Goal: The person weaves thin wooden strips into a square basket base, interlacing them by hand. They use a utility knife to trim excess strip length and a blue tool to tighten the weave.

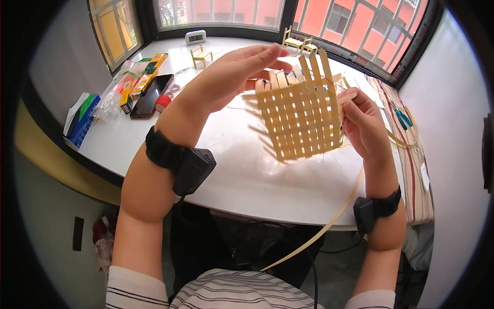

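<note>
A flat woven panel (299, 123) of pale, bamboo-like strips is held up over the white table, its loose strip ends sticking out at the top and left. My right hand (363, 121) pinches a strip (348, 98) at the panel's right edge, thumb against fingers. Below that hand a long pale strip (337, 215) hangs past the table edge toward my lap; where its upper end goes is hidden. My left hand (249, 67) is at the panel's upper left, fingers apart and partly behind the upright strip ends. Whether those fingertips touch the strips is unclear.
At left lie a phone (151, 97), a red tape roll (162, 102), yellow boxes (154, 67) and a blue box (82, 121). Miniature chairs (201, 54) and a digital clock (195, 37) stand at the back. Teal-handled pliers (402, 118) lie on striped cloth (411, 175) at right.
</note>
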Demonstrator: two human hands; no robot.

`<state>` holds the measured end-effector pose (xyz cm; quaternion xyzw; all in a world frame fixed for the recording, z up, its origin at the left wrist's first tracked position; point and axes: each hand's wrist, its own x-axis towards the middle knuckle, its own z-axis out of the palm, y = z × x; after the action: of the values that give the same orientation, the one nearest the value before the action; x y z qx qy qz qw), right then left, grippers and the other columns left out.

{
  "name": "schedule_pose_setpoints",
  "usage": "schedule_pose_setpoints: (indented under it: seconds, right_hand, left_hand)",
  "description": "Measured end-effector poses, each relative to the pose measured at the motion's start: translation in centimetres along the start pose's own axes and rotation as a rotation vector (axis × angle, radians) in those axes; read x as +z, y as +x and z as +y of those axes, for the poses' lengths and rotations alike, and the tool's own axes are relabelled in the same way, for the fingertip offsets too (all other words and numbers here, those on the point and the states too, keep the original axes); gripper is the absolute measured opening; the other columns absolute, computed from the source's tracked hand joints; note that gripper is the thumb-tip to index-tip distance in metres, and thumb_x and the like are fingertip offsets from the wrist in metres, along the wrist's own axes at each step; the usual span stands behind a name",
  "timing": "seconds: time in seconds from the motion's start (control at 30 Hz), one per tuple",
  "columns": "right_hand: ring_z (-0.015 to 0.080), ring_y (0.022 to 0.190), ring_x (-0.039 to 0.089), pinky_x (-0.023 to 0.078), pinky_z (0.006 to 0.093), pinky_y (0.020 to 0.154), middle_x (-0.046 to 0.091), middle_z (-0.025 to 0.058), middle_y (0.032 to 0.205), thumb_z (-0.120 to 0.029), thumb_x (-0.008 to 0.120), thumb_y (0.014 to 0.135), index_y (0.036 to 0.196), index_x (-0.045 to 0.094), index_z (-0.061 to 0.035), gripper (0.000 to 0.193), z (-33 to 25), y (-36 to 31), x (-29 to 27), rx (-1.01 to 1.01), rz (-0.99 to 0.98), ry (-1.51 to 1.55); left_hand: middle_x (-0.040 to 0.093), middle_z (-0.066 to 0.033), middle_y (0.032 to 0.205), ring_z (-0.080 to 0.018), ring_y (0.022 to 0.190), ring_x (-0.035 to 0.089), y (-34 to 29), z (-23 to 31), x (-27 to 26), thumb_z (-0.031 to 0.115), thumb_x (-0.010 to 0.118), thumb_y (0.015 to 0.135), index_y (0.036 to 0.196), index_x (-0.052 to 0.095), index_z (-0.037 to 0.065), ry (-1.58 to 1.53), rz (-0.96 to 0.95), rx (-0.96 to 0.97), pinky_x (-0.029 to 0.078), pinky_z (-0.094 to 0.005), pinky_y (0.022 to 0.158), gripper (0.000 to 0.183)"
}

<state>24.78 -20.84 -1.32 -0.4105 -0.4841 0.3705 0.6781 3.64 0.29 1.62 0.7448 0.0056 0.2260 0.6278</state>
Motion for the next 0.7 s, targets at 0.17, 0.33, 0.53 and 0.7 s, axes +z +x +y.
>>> schedule_pose_setpoints:
  seconds: [0.17, 0.33, 0.53, 0.7]
  right_hand:
    - [0.0124, 0.089, 0.064, 0.052, 0.0268, 0.084, 0.067, 0.0050, 0.099, -0.013, 0.067, 0.099, 0.109, 0.062, -0.0017, 0.016, -0.1, 0.5, -0.4, -0.141, 0.076, 0.034]
    - [0.0128, 0.090, 0.065, 0.053, 0.0263, 0.087, 0.067, 0.0059, 0.101, -0.012, 0.066, 0.099, 0.108, 0.062, -0.0010, 0.015, -0.1, 0.7, -0.9, -0.235, 0.153, 0.047]
    - [0.0120, 0.091, 0.065, 0.052, 0.0265, 0.088, 0.067, 0.0049, 0.100, -0.013, 0.066, 0.099, 0.106, 0.063, -0.0020, 0.014, -0.1, 0.7, -1.3, -0.205, 0.152, 0.008]
    - [0.0107, 0.091, 0.063, 0.051, 0.0271, 0.090, 0.066, 0.0028, 0.098, -0.016, 0.069, 0.097, 0.106, 0.064, -0.0041, 0.015, 0.8, 1.0, -1.5, -0.128, 0.147, -0.051]
  left_hand:
    - [0.054, -0.0169, 0.141, -0.0254, 0.129, 0.053, 0.5, -1.3, 0.2, 0.076, 0.044, 0.092, 0.147, 0.044, -0.002, 0.228, 0.097, -0.120, 0.046, -0.0393, 0.105, 0.095]
    - [0.058, -0.0140, 0.134, -0.0227, 0.127, 0.054, 0.2, -2.0, 1.6, 0.077, 0.050, 0.090, 0.144, 0.047, -0.001, 0.161, -0.028, -0.126, 0.046, -0.0399, 0.105, 0.095]
    - [0.060, -0.0125, 0.131, -0.0188, 0.125, 0.055, 0.3, -1.3, 1.7, 0.047, 0.072, 0.092, 0.146, 0.041, -0.005, 0.009, 0.055, -0.011, 0.037, -0.0356, 0.111, 0.081]
    - [0.059, -0.0113, 0.132, -0.0177, 0.125, 0.054, 0.4, -1.6, 0.9, 0.040, 0.072, 0.094, 0.147, 0.040, -0.004, -0.044, 0.106, 0.068, 0.035, -0.0348, 0.113, 0.077]
